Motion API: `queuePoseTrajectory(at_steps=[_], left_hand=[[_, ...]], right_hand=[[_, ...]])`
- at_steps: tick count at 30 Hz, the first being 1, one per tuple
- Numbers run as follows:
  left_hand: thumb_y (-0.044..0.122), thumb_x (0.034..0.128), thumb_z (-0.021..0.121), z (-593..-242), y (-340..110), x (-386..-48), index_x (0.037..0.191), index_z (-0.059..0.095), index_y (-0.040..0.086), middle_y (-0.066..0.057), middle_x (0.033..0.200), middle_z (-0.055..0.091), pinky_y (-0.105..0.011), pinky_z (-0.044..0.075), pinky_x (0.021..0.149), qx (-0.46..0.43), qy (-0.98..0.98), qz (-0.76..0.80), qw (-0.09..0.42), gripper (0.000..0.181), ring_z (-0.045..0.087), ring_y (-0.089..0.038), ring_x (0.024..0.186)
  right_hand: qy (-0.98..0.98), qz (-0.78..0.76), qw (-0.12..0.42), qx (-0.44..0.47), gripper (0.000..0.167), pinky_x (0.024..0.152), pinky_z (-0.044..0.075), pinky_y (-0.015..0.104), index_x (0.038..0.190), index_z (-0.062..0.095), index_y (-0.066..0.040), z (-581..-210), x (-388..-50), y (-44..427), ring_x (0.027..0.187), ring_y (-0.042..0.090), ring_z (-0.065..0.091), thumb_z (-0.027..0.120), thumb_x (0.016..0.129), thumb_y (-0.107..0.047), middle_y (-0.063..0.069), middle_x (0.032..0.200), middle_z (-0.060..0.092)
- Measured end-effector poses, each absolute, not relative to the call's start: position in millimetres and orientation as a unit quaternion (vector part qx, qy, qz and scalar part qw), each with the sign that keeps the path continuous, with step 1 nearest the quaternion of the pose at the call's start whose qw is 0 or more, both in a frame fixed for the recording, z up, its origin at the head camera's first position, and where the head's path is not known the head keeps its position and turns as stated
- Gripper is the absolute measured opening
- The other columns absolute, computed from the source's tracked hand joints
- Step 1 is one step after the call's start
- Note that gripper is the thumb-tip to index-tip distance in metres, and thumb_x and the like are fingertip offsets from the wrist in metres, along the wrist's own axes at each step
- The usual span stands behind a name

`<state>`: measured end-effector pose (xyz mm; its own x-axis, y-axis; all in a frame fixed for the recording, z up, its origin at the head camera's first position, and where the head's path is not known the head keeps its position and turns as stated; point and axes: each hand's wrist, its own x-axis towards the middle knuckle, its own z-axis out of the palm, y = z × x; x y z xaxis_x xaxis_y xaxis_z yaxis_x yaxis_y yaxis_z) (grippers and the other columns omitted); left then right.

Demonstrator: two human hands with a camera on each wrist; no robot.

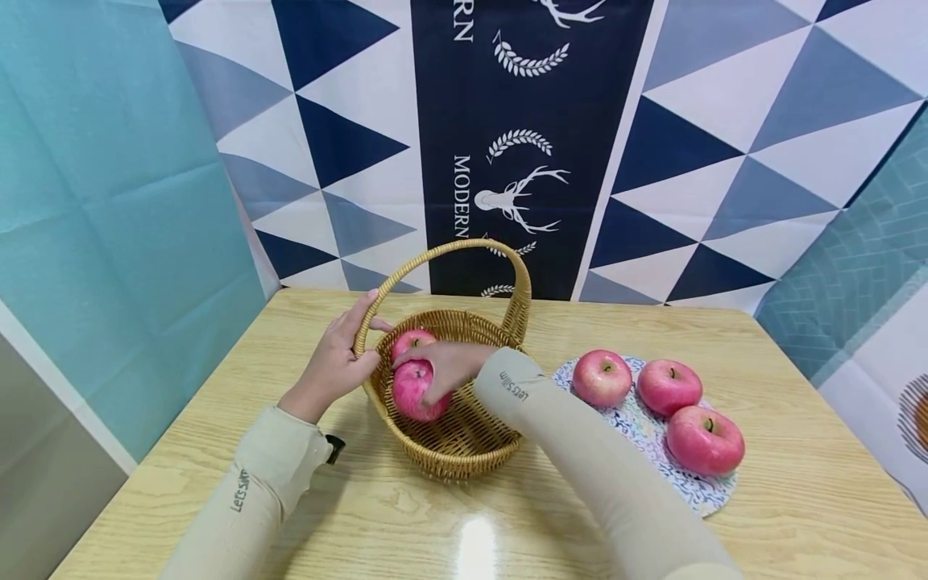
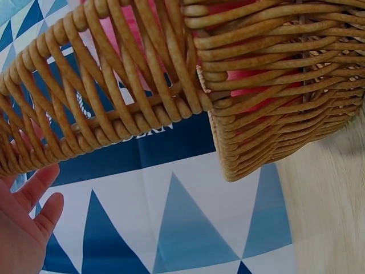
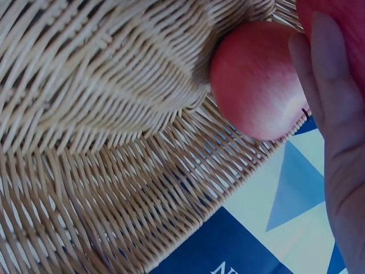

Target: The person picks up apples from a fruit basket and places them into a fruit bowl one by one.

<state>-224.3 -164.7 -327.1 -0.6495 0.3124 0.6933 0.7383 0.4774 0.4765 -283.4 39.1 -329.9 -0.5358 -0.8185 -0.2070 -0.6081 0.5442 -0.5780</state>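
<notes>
A wicker basket (image 1: 464, 463) with a tall arched handle (image 1: 464, 246) stands on the table. My left hand (image 1: 337, 354) grips the left foot of that handle, thumb on the inner side; the left wrist view shows some of its fingers beside the wickerwork. Inside the basket my right hand (image 1: 457, 366) holds a pink-red apple (image 1: 415, 392), its fingers and thumb around it. Just behind lies another apple (image 1: 413, 338), partly covered by the right hand and plainer in the right wrist view (image 3: 251, 85).
Three more apples, one at the left (image 1: 602, 377), one behind (image 1: 670, 387) and one in front (image 1: 706, 441), sit on a round patterned mat (image 1: 638, 427) right of the basket. A patterned cloth (image 1: 362, 161) hangs behind the wooden table (image 1: 391, 524).
</notes>
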Motion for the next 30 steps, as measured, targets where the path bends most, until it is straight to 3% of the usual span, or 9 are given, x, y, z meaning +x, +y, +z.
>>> queuePoseTrajectory(at_steps=[13, 22, 30], left_hand=[[-0.007, 0.0706, 0.050, -326.4, -166.8, -224.0, 0.149, 0.018, 0.050, -0.019, 0.096, 0.068, -0.064, 0.032, 0.092, -0.323, -0.817, -0.390, 0.276, 0.102, 0.052, -0.045, 0.110], [-0.006, 0.0716, 0.050, -324.3, -166.4, -223.5, 0.149, 0.027, 0.020, -0.017, 0.098, 0.068, -0.060, 0.033, 0.093, -0.306, -0.828, -0.392, 0.259, 0.085, 0.053, -0.041, 0.108], [-0.004, 0.0711, 0.050, -323.4, -164.5, -222.7, 0.148, 0.026, 0.018, -0.018, 0.098, 0.069, -0.062, 0.033, 0.093, -0.308, -0.832, -0.382, 0.257, 0.084, 0.054, -0.041, 0.103]], right_hand=[[0.820, -0.255, 0.139, -0.494, 0.077, 0.083, 0.049, 0.023, 0.133, 0.051, -0.006, -311.8, -274.9, 41.1, 0.108, 0.018, 0.056, 0.074, 0.063, -0.025, 0.009, 0.127, 0.055], [0.826, -0.286, 0.146, -0.463, 0.074, 0.080, 0.051, 0.025, 0.134, 0.053, -0.012, -294.0, -271.8, 57.1, 0.103, 0.017, 0.058, 0.074, 0.065, -0.025, 0.006, 0.120, 0.059], [0.855, -0.242, 0.130, -0.441, 0.076, 0.081, 0.051, 0.028, 0.134, 0.053, -0.010, -271.8, -267.0, 78.3, 0.103, 0.019, 0.056, 0.072, 0.063, -0.032, 0.006, 0.118, 0.059]])
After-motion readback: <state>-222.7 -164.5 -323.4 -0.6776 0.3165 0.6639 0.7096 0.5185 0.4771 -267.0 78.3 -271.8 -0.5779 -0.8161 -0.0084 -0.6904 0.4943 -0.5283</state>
